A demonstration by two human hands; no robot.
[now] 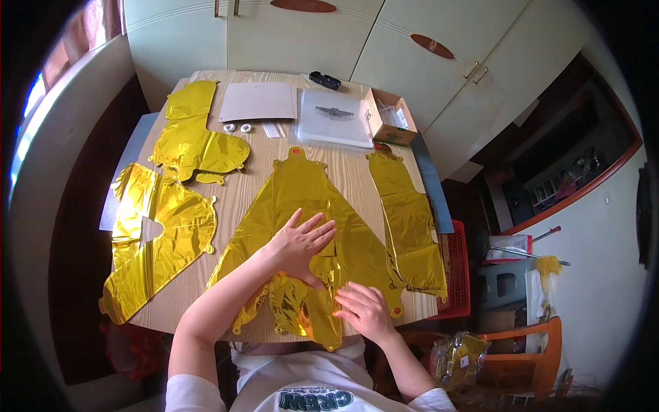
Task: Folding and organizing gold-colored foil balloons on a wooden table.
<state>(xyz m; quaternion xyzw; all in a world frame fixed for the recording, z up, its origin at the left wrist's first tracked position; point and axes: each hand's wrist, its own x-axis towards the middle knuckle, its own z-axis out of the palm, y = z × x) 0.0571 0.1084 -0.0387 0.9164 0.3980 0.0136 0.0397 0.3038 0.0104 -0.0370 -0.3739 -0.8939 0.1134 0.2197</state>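
A large flat gold foil balloon (295, 185), narrow at the far end and wide toward me, lies in the middle of the table. My left hand (300, 247) rests palm down on its middle with the fingers spread. Closer to the table's front edge, my right hand (365, 312) touches the foil with its fingers partly stretched. Between and below my hands the foil is creased, and a flap of it hangs at the edge. Red dots mark tabs at its far tip and near right corner.
More flat gold foil balloons lie around: an L-shaped one (195, 137), a notched one (165, 240) and a long one (412, 226). Behind are a white board (257, 101), clear plastic bags (334, 117), tape rolls (237, 128), a cardboard box (391, 118) and a black object (325, 80).
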